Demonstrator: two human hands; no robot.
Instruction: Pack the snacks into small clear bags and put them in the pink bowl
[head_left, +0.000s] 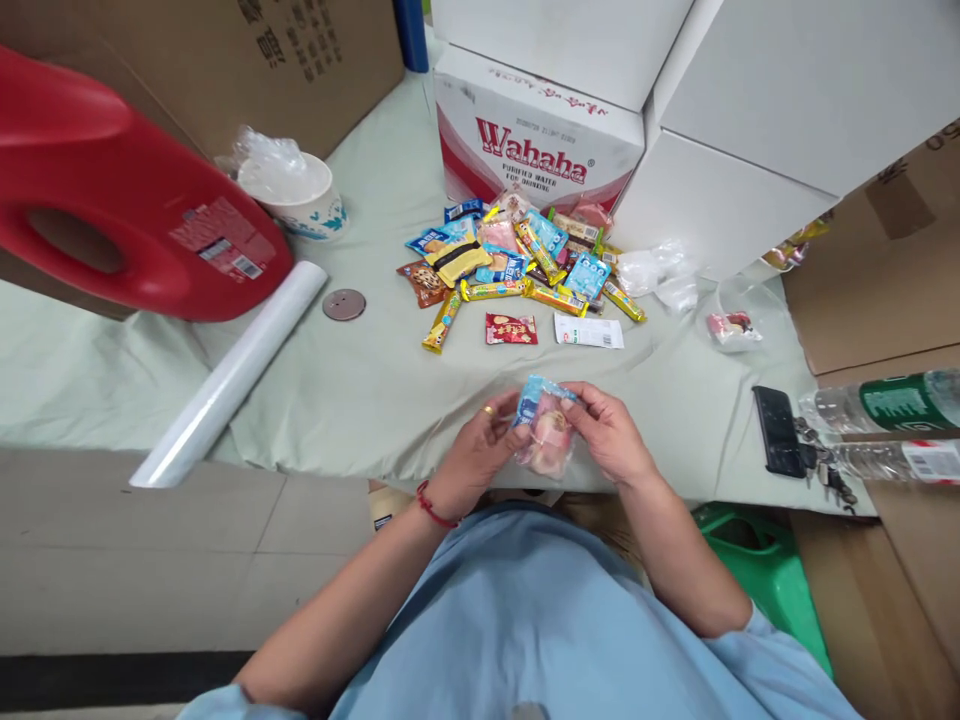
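Observation:
Between my two hands, close to the table's front edge, is a small clear snack packet (551,440) with a blue top and pinkish pieces inside. My left hand (491,435), with a ring and a red bracelet, pinches its left side. The fingers of my right hand (606,428) close on its upper right side. Just beyond the hands lie a red snack packet (511,329) and a white packet (589,332), side by side. Behind them spreads a pile of wrapped snacks (517,258) in yellow, blue, brown and pink.
A Wahaha water carton (536,140) backs the pile. To the left are a red jug (142,200), a paper cup (319,205), a white plastic roll (232,375) and a round disc (344,304). Bottles (892,402) and a black key case (780,432) lie right.

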